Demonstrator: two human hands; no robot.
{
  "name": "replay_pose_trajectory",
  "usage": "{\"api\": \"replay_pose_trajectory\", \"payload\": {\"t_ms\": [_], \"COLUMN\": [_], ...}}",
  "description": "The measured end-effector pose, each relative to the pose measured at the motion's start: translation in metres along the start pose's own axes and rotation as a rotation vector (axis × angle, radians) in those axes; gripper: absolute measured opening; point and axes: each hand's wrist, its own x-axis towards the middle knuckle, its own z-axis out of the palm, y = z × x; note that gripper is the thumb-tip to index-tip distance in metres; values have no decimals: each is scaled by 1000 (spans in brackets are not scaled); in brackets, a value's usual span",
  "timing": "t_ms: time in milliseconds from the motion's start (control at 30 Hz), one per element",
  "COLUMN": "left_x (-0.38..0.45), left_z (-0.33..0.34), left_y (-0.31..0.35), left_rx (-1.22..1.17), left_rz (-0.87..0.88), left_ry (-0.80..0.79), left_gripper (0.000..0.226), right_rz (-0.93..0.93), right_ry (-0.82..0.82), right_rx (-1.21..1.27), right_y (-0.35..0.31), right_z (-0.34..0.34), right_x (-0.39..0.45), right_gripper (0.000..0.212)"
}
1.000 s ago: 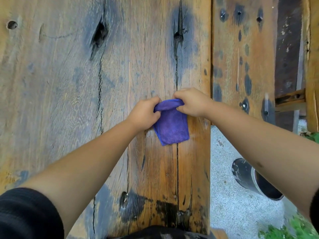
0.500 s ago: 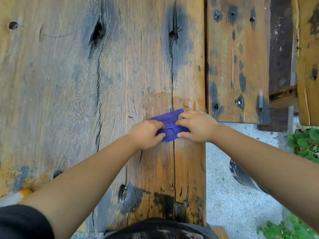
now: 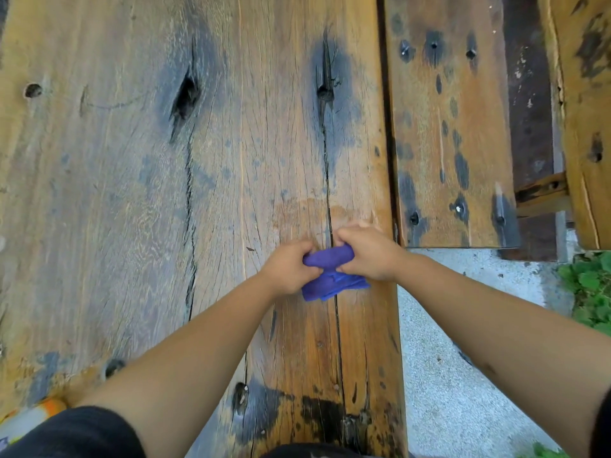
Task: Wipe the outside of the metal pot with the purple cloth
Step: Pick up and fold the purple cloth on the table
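Observation:
The purple cloth point(image 3: 334, 281) lies folded into a small wad on the wooden table point(image 3: 165, 193), close to its right edge. My left hand point(image 3: 287, 270) pinches the cloth's left end, fingers curled round it. My right hand point(image 3: 371, 252) grips the cloth's upper right part from above. The two hands almost touch over the cloth. The metal pot is on the ground to the right, almost wholly hidden behind my right forearm; only a dark sliver point(image 3: 464, 358) shows below the arm.
A second stained plank point(image 3: 449, 133) adjoins the table at the upper right. Grey concrete ground point(image 3: 439, 391) lies below the table's right edge, with green plants point(image 3: 591, 292) further right. An orange and white object point(image 3: 29, 414) sits at the lower left corner.
The cloth hung open between my hands a second ago, then was laid down and folded. It is now a smaller wad, and both hands hold it closer together.

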Motion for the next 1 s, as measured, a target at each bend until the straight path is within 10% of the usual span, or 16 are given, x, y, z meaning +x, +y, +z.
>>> {"api": "replay_pose_trajectory", "payload": {"t_ms": [200, 467, 1000], "left_x": [-38, -107, -187], "left_z": [-18, -12, 81], "left_y": [24, 91, 151], "left_rx": [-476, -1014, -710], "left_rz": [-28, 36, 246], "left_ry": [78, 75, -54], "left_gripper": [25, 28, 15], "right_rz": [142, 90, 289], "right_ry": [268, 635, 1044], "right_rx": [754, 1176, 1374], "right_y": [-22, -60, -69], "right_z": [-2, -3, 68], "right_x": [-53, -135, -302], "right_gripper": [34, 33, 37]}}
